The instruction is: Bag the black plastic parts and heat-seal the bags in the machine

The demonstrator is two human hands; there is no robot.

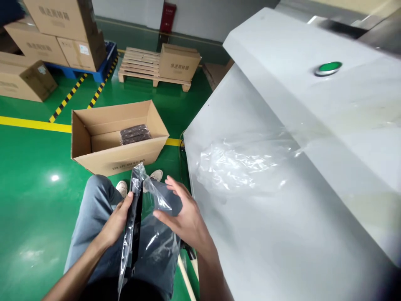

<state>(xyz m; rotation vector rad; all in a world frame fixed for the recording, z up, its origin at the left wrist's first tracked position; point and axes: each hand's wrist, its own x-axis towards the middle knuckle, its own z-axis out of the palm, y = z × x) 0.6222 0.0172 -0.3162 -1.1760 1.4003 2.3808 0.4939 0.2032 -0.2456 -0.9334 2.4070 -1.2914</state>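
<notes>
In the head view, the left hand (117, 221) grips a dark part (136, 228) inside a clear plastic bag (152, 240), above the jeans (89, 225). The right hand (186, 213), thumb and fingers spread, is beside the bag; contact is unclear. A carton (108, 161) with wrapped pieces (135, 134) stands on the floor (37, 188) ahead.

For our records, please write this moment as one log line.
Left hand: grips bagged black part; right hand: open, at clear bag; open carton: dark wrapped pieces inside
</notes>
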